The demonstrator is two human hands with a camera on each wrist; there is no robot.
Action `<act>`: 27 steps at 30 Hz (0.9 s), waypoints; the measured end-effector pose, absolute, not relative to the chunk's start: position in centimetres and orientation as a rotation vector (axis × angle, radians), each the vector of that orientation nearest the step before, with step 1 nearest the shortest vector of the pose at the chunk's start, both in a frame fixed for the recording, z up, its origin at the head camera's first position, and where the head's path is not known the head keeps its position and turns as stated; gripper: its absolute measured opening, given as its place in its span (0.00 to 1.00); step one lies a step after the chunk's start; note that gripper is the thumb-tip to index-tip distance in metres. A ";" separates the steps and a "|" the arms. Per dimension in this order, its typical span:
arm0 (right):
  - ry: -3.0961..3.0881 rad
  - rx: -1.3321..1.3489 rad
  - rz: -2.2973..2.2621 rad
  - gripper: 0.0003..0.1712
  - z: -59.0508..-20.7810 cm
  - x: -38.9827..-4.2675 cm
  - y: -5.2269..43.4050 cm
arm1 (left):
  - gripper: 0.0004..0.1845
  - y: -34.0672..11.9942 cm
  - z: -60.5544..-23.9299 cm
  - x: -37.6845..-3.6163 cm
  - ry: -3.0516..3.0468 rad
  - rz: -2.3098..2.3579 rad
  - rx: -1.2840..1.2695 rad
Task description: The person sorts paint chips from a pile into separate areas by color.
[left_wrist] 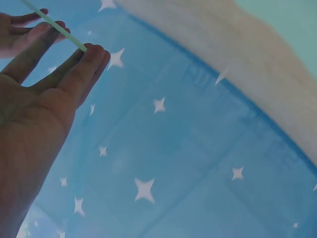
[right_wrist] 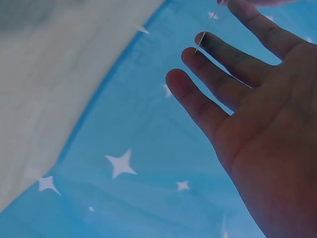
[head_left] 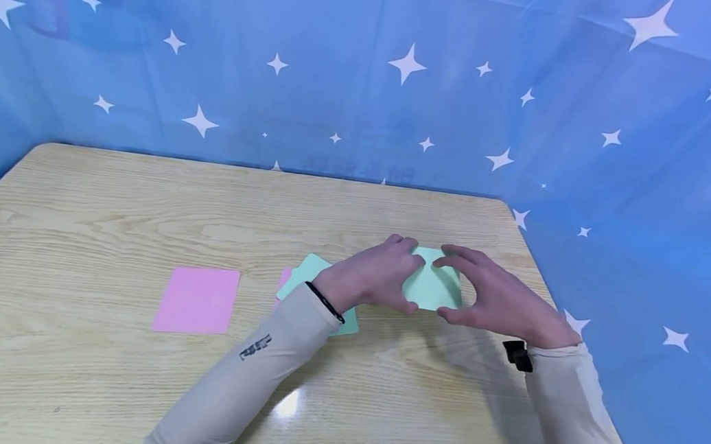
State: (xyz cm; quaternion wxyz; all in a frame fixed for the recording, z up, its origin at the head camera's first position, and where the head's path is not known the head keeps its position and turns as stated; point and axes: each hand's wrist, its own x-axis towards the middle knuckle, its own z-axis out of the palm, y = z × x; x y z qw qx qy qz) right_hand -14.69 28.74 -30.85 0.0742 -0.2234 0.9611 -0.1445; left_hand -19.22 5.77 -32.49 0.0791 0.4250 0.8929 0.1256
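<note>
A mint-green square card (head_left: 431, 289) is held over the right-hand part of a wood-grain table (head_left: 82, 230), between the person's two hands. The left hand (head_left: 383, 275) pinches its left side, thumb at the near corner and fingers toward the far one; the right hand (head_left: 492, 297) does the same at the right side, its fingers spread from its thumb. Both wrist views show the card almost edge-on at the fingertips, against a blue cloth (head_left: 343, 42) printed with white four-pointed stars that stands behind the table and along its right side.

Under the left wrist lies another mint-green card (head_left: 305, 277), turned at an angle and partly hidden by the arm, so it is hard to say whether it is one layer or more. It overlaps a pink piece (head_left: 285, 276), of which only a sliver shows at its left. Further left, apart from these, a pink square card (head_left: 198, 300) lies flat on the table.

A black band (head_left: 324, 302) circles the left wrist, and a black fitting (head_left: 518, 356) sits by the right cuff. The left sleeve (head_left: 232, 392), pale grey, bears a dark print; the right sleeve (head_left: 572, 402) is pale too.
</note>
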 end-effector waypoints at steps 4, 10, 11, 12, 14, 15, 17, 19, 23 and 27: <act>2.868 -0.672 -0.410 0.38 -32.4 -14.9 29.0 | 0.34 6.5 -33.8 -19.2 2.656 0.303 1.244; 2.859 -0.697 -0.357 0.39 -34.4 -14.9 28.8 | 0.33 7.0 -35.0 -18.6 2.643 0.192 1.201; 2.858 -0.702 -0.351 0.38 -34.7 -14.9 28.7 | 0.33 7.0 -35.2 -18.5 2.639 0.180 1.193; 2.858 -0.704 -0.346 0.38 -34.9 -14.9 28.6 | 0.33 7.0 -35.3 -18.4 2.636 0.176 1.186; 2.852 -0.707 -0.334 0.37 -35.2 -15.0 28.4 | 0.33 7.1 -35.5 -18.3 2.629 0.171 1.169; 2.848 -0.704 -0.331 0.36 -35.3 -15.0 28.4 | 0.33 7.1 -35.6 -18.3 2.627 0.177 1.158; 2.834 -0.693 -0.334 0.36 -35.6 -15.1 28.2 | 0.32 7.1 -35.8 -18.3 2.620 0.175 1.143; 2.822 -0.689 -0.336 0.36 -35.8 -15.1 28.1 | 0.32 7.2 -36.0 -18.2 2.614 0.169 1.125; 2.818 -0.699 -0.323 0.35 -36.3 -15.2 28.0 | 0.32 7.2 -36.2 -18.2 2.603 0.156 1.108; 2.822 -0.711 -0.308 0.35 -36.5 -15.3 27.9 | 0.31 7.3 -36.3 -18.1 2.591 0.164 1.083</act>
